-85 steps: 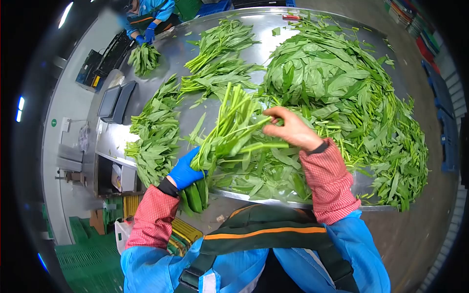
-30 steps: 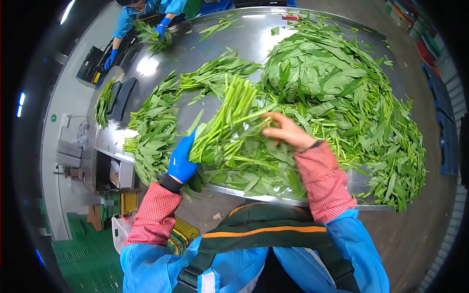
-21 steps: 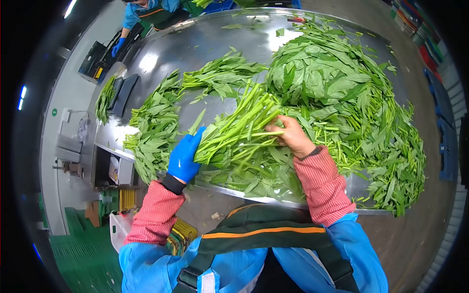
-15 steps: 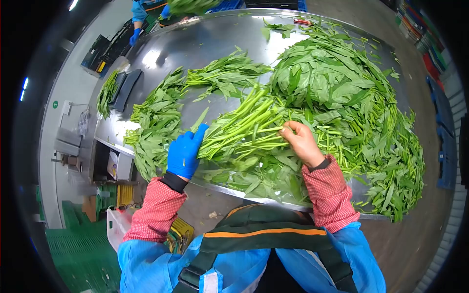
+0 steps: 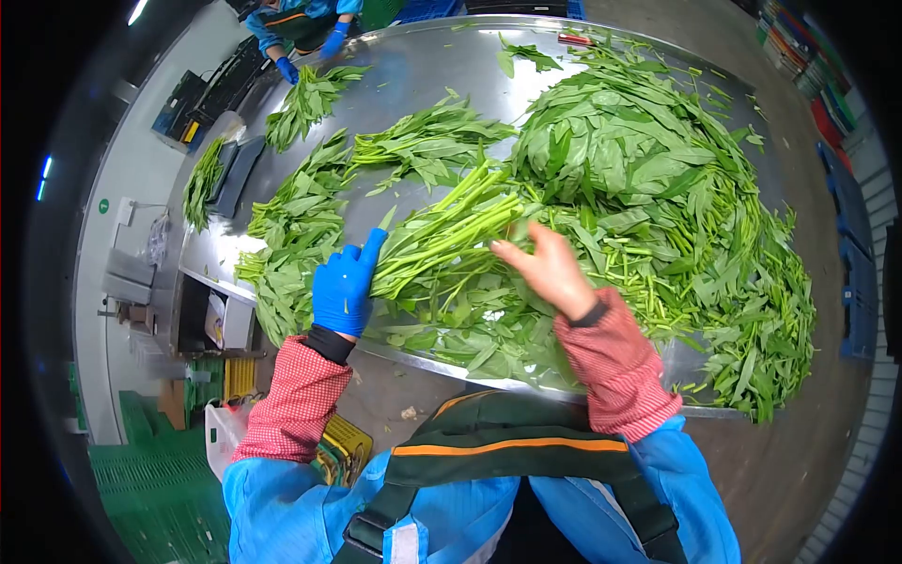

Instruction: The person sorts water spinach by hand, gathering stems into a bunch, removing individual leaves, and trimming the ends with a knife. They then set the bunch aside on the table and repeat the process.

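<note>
My left hand (image 5: 344, 289), in a blue glove, is closed around a bunch of water spinach (image 5: 442, 240) near the leaf end, its index finger stretched along it. The long green stems point up and right, with their ends fairly even. My right hand (image 5: 545, 268) is bare and slightly blurred, thumb and fingers apart, close to the stem ends and holding nothing that I can see. Loose leaves and stems (image 5: 489, 329) lie beneath both hands. Just right of my right hand rises a large heap of water spinach (image 5: 629, 141).
Separate bunches (image 5: 301, 202) (image 5: 427, 136) lie left on the metal table (image 5: 395, 70). A dark tray-like object (image 5: 235, 179) leans beside another bunch (image 5: 201, 188). Across the table, a co-worker's gloved hands (image 5: 310, 54) are above a bunch (image 5: 310, 103). A red-handled tool (image 5: 575, 39) lies at the far edge.
My right hand has let go of the stem ends and moved left, its fingers opening. My left hand shifts slightly left with the bunch. The co-worker's bunch now lies on the table.
</note>
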Demonstrator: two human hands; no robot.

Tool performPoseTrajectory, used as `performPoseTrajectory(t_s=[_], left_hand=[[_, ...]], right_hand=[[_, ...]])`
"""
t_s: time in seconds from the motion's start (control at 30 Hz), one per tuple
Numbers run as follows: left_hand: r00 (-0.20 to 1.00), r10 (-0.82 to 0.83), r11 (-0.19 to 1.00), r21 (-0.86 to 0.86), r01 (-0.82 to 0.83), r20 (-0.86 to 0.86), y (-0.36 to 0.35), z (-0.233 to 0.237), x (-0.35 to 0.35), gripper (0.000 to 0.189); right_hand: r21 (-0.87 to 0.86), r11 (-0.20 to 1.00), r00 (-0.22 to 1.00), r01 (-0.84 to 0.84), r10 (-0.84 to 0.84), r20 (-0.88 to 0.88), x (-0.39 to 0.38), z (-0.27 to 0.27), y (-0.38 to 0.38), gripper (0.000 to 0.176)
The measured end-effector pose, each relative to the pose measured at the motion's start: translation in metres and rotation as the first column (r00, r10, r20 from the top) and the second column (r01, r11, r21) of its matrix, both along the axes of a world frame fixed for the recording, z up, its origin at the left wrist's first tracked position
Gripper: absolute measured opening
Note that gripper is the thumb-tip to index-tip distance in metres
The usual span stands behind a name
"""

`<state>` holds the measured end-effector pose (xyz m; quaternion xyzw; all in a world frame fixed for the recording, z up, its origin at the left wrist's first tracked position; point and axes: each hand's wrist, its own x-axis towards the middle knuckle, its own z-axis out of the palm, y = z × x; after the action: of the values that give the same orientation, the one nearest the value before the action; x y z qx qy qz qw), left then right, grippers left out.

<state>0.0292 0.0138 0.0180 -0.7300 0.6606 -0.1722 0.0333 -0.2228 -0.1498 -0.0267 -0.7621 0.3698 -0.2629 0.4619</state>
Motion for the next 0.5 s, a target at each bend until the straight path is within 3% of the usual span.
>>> performPoseTrajectory(t_s=[0.03,0.07,0.13,0.2,0.27,0.33,0.37,0.4,0.43,0.47,0.5], left_hand=[[1.0,0.0,1.0,0.003,0.001,-0.026,0.0,-0.001,-0.002,0.078],[0.999,0.001,1.0,0.002,-0.001,-0.049,-0.002,-0.001,-0.002,0.078],[0.978,0.012,0.999,-0.038,-0.02,-0.206,0.002,-0.005,0.003,0.074],[0.934,0.011,0.995,-0.084,-0.044,-0.356,0.012,-0.013,0.012,0.071],[0.869,-0.019,0.984,-0.162,-0.071,-0.495,0.016,-0.028,0.024,0.068],[0.785,0.0,0.982,-0.149,-0.118,-0.619,0.018,-0.036,0.029,0.066],[0.755,-0.017,0.979,-0.163,-0.12,-0.655,0.018,-0.04,0.031,0.066],[0.724,-0.038,0.977,-0.177,-0.117,-0.689,0.017,-0.042,0.032,0.066],[0.667,-0.016,0.981,-0.141,-0.133,-0.745,0.016,-0.044,0.034,0.068],[0.528,0.006,0.981,-0.097,-0.167,-0.849,0.017,-0.047,0.035,0.071],[0.373,0.027,0.98,-0.049,-0.194,-0.928,0.018,-0.051,0.038,0.074]], right_hand=[[-0.079,0.997,1.0,-0.003,0.005,0.026,0.011,-0.005,-0.001,0.036],[0.176,0.983,0.981,-0.053,0.018,0.192,0.006,-0.007,-0.007,0.034],[0.598,0.753,0.871,-0.275,-0.068,0.487,-0.017,0.008,-0.019,0.029],[0.585,0.729,0.559,-0.355,-0.337,0.758,-0.05,0.023,-0.034,0.022],[0.345,0.657,0.269,-0.671,-0.218,0.938,-0.083,0.026,-0.055,0.027],[0.526,0.631,0.693,-0.57,0.026,0.72,-0.08,0.028,-0.049,0.032],[0.595,0.64,0.837,-0.487,0.146,0.528,-0.077,0.029,-0.042,0.035],[0.484,0.813,0.924,-0.325,0.381,-0.02,-0.063,0.016,-0.032,0.046],[-0.009,0.952,0.906,-0.305,0.288,-0.31,-0.061,-0.005,-0.021,0.047],[-0.493,0.803,0.864,-0.335,0.052,-0.501,-0.058,-0.015,-0.012,0.048],[-0.329,0.904,0.928,-0.274,0.159,-0.336,-0.054,-0.02,-0.014,0.047]])
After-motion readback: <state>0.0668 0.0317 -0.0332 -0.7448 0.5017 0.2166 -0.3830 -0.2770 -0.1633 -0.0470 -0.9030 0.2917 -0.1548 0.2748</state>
